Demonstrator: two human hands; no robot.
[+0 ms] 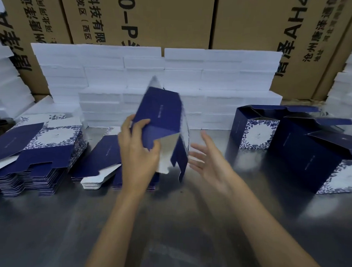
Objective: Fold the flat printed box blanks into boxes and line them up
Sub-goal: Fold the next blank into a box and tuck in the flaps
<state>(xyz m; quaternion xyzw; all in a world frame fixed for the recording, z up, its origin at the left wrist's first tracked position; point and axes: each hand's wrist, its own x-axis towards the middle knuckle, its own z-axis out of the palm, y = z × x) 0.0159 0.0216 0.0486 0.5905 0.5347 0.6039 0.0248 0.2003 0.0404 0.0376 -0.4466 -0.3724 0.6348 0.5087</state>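
A dark blue box blank (161,117), partly opened into a sleeve, tilts in the air above the steel table (168,223). My left hand (138,150) grips its lower left edge, thumb on the blue panel. Its loose bottom flaps hang down, white inside. My right hand (208,160) hovers just right of the flaps, fingers spread, touching nothing that I can tell. Two stacks of flat blanks lie on the left: a tall stack (35,148) and a lower stack (102,160) partly behind my left hand. Folded boxes stand at the right, one further back (253,130) and one nearer (320,158), lids open.
A wall of white foam blocks (153,76) runs along the back of the table. Brown printed cartons (175,17) rise behind it. More white foam is piled at the far left (5,83) and far right (346,83).
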